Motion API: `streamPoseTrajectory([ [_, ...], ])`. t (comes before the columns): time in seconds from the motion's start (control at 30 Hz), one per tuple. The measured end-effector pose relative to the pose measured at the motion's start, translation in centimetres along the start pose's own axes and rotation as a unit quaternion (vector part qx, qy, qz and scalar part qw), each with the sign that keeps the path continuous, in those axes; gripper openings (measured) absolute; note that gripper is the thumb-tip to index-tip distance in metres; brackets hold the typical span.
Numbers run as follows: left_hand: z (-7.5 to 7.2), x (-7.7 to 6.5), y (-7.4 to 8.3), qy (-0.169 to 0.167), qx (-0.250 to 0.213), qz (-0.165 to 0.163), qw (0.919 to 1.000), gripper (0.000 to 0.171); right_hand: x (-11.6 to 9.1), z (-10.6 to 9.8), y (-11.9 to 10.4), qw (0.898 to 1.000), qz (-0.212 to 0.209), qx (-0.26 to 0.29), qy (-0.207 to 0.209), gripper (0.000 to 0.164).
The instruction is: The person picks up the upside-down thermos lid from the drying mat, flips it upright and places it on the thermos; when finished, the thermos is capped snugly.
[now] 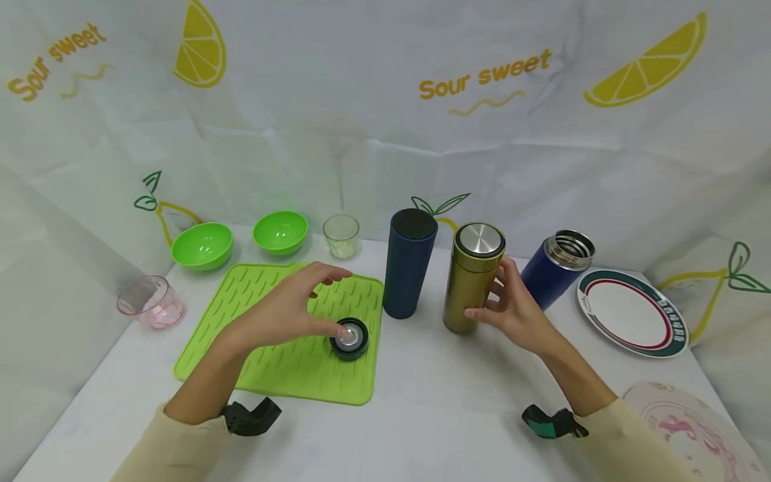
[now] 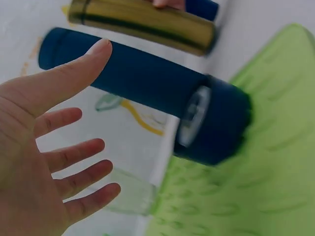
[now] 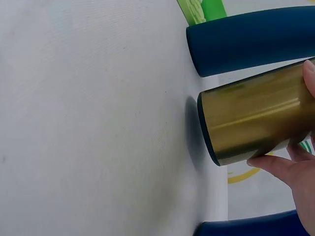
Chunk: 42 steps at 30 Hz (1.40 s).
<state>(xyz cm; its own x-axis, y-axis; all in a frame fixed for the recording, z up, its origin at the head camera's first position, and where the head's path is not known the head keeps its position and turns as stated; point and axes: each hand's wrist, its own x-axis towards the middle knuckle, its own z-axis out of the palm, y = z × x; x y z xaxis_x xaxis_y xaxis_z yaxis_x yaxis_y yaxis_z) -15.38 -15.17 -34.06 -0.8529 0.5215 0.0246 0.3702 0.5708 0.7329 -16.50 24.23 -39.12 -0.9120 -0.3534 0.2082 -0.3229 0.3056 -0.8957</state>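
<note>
My right hand (image 1: 512, 308) grips the gold thermos (image 1: 472, 288) around its side, thumb on the near face. Its silver-topped lid is on, and in the right wrist view a shadow shows between its dark base and the white tabletop. Over the green drying mat (image 1: 253, 365), my left hand (image 1: 289, 304) hovers with fingers spread and nothing in its grasp. Near its thumb, a round black thermos lid (image 1: 355, 348) lies on the mat with a silvery inner face up. A dark blue tumbler (image 1: 409, 268) stands upright between the hands.
Behind the right hand is an uncapped blue thermos (image 1: 551, 271). Two plates, one green-rimmed (image 1: 590, 314) and one pink-patterned (image 1: 647, 408), lie at the right. Green bowls (image 1: 203, 248), a clear glass (image 1: 341, 237) and a pink glass (image 1: 159, 308) line the back and left.
</note>
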Motion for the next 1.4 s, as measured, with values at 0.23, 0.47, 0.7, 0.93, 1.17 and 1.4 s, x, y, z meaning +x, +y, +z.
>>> streamPoseTrajectory([
  [0.23,2.6,0.1,-4.2,-0.054,-0.085,-0.039,0.9942,0.098,1.3,0.8,0.8,0.998,-0.002,0.039,0.04,0.106],
  [0.47,4.1,0.4,-6.1,-0.093,-0.096,-0.012,0.9909,0.098,1.7,1.2,1.3,0.997,-0.001,0.052,0.051,0.105],
  [0.7,4.2,0.6,-6.4,-0.096,-0.08,-0.006,0.9921,0.093,1.6,1.2,1.7,0.997,0.002,0.042,0.058,0.107],
  [0.93,4.6,0.6,-6.8,-0.091,-0.043,-0.005,0.9949,0.08,1.5,1.1,1.8,0.998,0.003,0.037,0.05,0.106],
  [1.17,4.7,0.6,-6.5,-0.09,-0.031,-0.012,0.9954,0.071,1.3,1.0,1.9,0.998,0.013,0.03,0.048,0.108],
  [1.4,4.7,0.7,-6.4,-0.09,-0.027,-0.019,0.9954,0.07,1.4,0.9,1.8,0.998,0.019,0.031,0.049,0.11],
])
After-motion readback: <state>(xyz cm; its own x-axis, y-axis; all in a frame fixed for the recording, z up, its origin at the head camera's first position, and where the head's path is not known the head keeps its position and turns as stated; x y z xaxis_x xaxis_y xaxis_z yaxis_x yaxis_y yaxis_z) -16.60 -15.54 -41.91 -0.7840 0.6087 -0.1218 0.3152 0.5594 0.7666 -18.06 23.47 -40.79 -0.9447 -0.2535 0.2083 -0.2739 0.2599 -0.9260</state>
